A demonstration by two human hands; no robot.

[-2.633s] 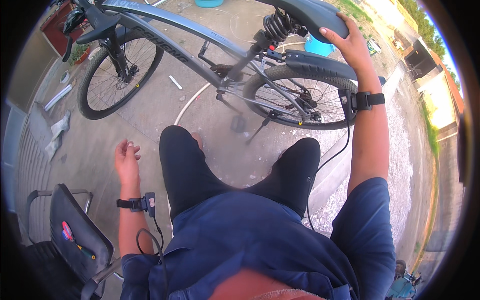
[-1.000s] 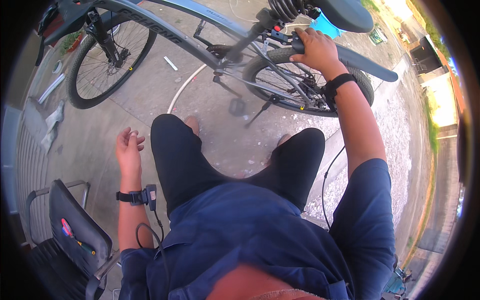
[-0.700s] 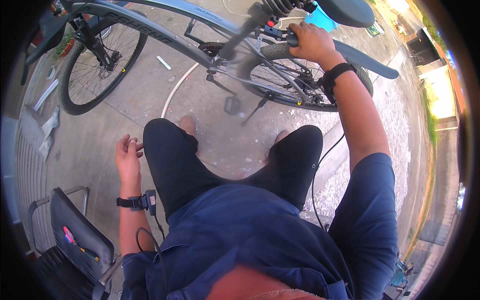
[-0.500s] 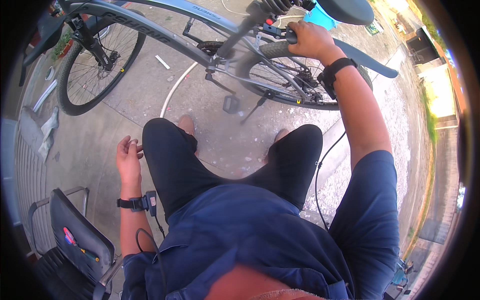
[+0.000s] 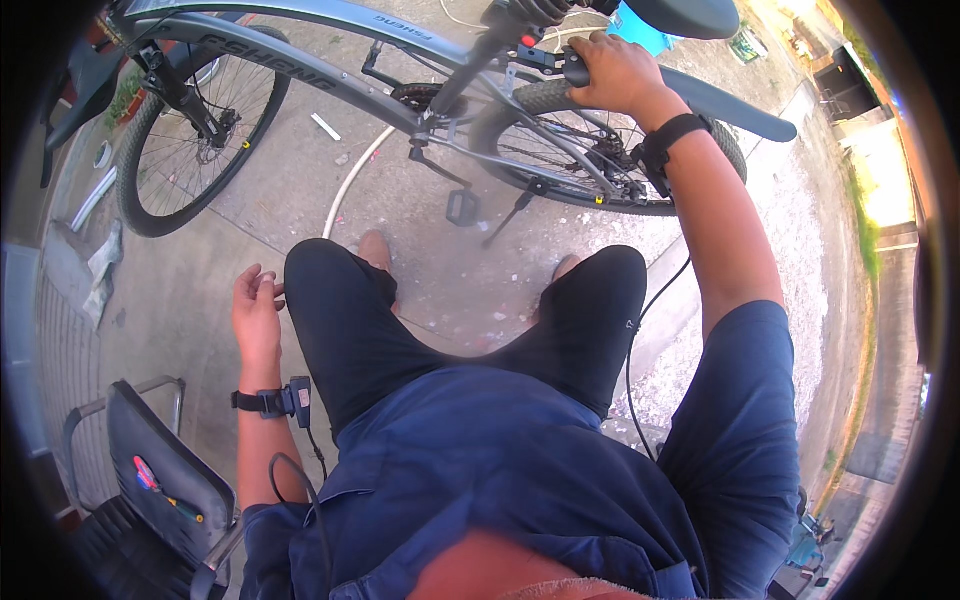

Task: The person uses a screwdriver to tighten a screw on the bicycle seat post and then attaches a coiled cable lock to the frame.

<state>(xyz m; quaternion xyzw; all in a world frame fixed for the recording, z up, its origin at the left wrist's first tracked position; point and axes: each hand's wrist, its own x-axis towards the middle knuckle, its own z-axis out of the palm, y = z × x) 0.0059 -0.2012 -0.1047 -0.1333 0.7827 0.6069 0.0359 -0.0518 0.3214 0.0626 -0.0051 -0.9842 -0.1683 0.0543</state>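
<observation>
A grey bicycle (image 5: 345, 85) stands across the far side, its black saddle (image 5: 690, 14) at the upper right. Below the saddle, my right hand (image 5: 622, 78) is closed round the front end of a dark rear mudguard (image 5: 735, 105), by its black clamp (image 5: 540, 60). The mudguard reaches out over the rear wheel (image 5: 545, 97). My palm and fingers partly hide where it joins the clamp. Down beside my left knee hangs my left hand (image 5: 257, 305), fingers loosely bent and apart, holding nothing.
At the lower left is a black chair (image 5: 165, 450) with a red-and-blue handled tool (image 5: 147, 473) and a second slim tool (image 5: 185, 510) on it. A pale hose (image 5: 352, 180) crosses the concrete. A blue tub (image 5: 640, 32) sits behind the saddle.
My right hand and the mudguard have shifted slightly, with the mudguard's outer part a little higher in the picture. My left hand stays by the knee.
</observation>
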